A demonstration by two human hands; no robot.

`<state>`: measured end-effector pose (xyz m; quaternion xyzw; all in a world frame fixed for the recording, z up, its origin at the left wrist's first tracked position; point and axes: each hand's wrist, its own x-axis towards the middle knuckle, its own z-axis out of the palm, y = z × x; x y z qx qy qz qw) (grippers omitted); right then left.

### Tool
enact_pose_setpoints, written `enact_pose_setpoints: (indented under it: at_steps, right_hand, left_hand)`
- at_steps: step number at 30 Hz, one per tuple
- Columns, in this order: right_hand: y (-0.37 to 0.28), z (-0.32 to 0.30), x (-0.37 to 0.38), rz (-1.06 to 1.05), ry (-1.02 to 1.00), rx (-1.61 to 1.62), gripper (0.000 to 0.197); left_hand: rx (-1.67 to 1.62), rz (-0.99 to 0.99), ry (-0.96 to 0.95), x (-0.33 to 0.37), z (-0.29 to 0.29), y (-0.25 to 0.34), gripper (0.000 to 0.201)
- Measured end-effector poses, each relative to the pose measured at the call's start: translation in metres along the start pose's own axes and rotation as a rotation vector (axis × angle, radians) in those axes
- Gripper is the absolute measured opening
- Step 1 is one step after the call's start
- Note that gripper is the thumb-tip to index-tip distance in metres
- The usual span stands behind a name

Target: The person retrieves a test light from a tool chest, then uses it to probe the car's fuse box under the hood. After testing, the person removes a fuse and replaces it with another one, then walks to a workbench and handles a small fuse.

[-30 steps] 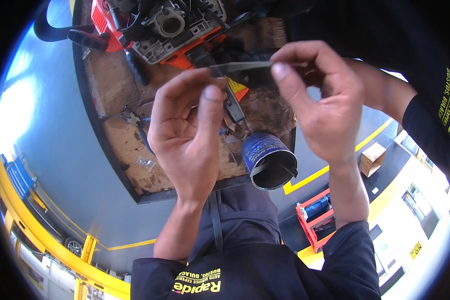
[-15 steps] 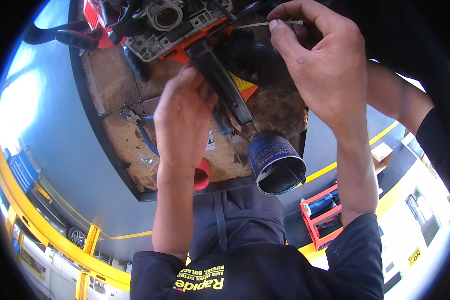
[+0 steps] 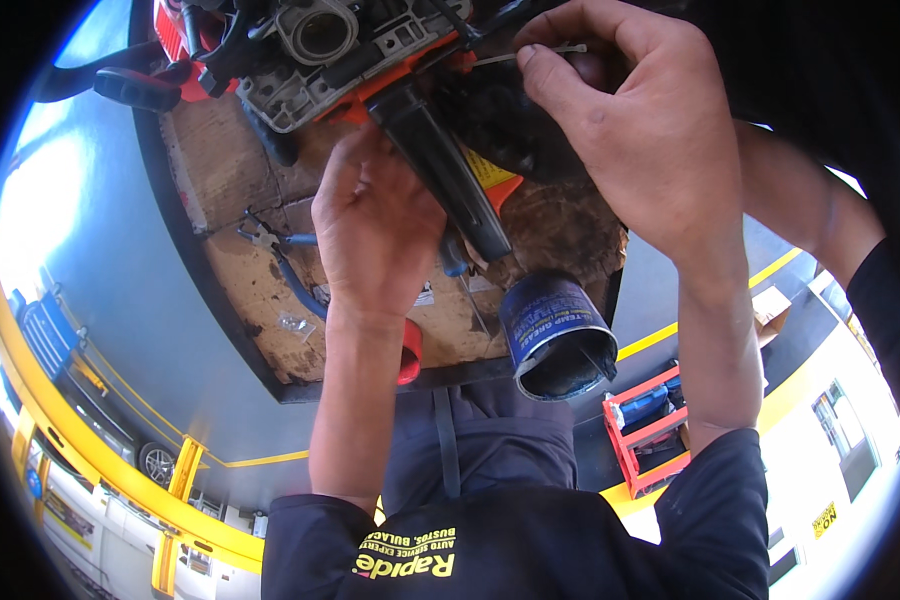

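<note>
A: What are the hands doing?

B: Seen from above, the right hand (image 3: 650,150) pinches a thin pale tie strip (image 3: 555,50) between thumb and forefinger, just over the orange and grey engine-powered tool (image 3: 360,50) at the far end of the worn wooden tabletop (image 3: 240,190). The left hand (image 3: 375,235) is closed around the tool's black handle (image 3: 445,170), steadying it.

A: What lies nearby?

B: Blue-handled pliers (image 3: 275,250) sit left of the left hand. An open blue can (image 3: 555,335) stands at the near edge, just beside the right forearm.

A: What could go wrong?

B: I judge the strip could slip from so light a pinch, and a forearm swing might knock the can off the edge.
</note>
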<state>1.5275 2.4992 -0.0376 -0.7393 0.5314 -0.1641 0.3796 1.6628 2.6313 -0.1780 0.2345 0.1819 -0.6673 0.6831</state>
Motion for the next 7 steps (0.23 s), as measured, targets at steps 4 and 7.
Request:
enact_pose_setpoints:
  at_steps: [4,7]
  right_hand:
    - [0.0017,0.0047,0.0003,0.023,-0.005,-0.062,0.018]
    - [0.0039,0.0087,0.0024,0.013,0.018,-0.096,0.018]
  left_hand:
    - [0.011,0.042,0.029,-0.0006,0.002,-0.0041,0.05]
    - [0.032,0.039,-0.021,0.0001,0.0002,-0.0041,0.052]
